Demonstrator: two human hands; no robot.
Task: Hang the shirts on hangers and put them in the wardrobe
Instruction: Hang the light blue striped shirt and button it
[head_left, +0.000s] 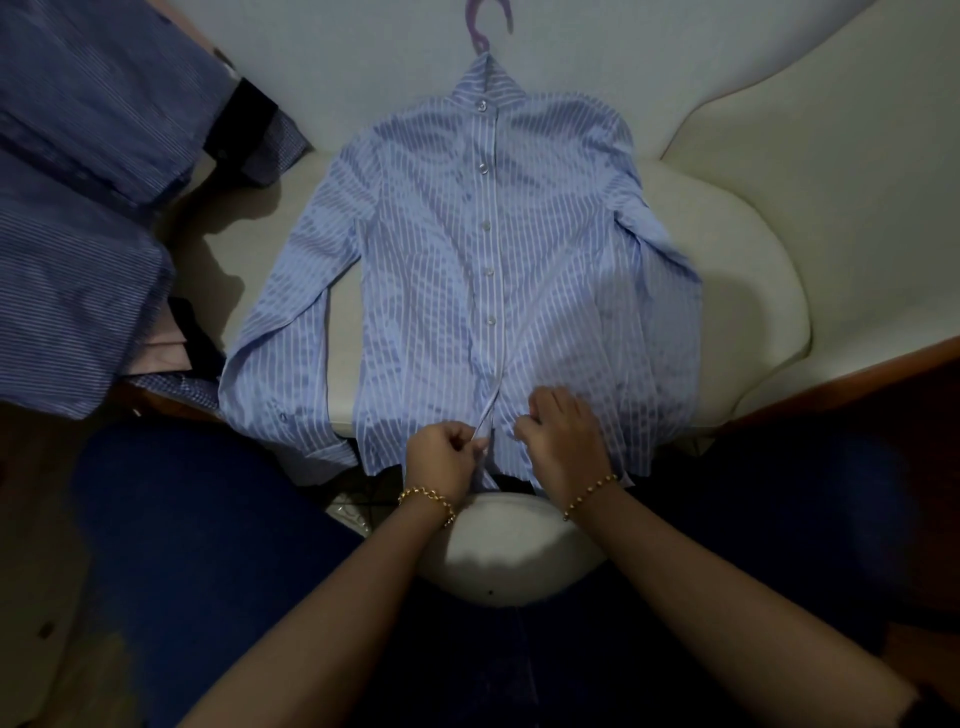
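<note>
Pale-blue, white-striped button-front shirt (441, 260) lies face up and spread flat on the cream upholstered seat (727, 270), buttoned down most of its front, with the hook of a lilac plastic hanger (483, 28) poking out above the collar. We pinch the button strip near the hem with our left hand (441, 460), and our right hand (563, 441) curls on the cloth just beside it, the two hands close together, with gold bead bracelets (427, 498) on both wrists. Darker blue striped shirts (78, 182) are heaped at the seat's left side.
</note>
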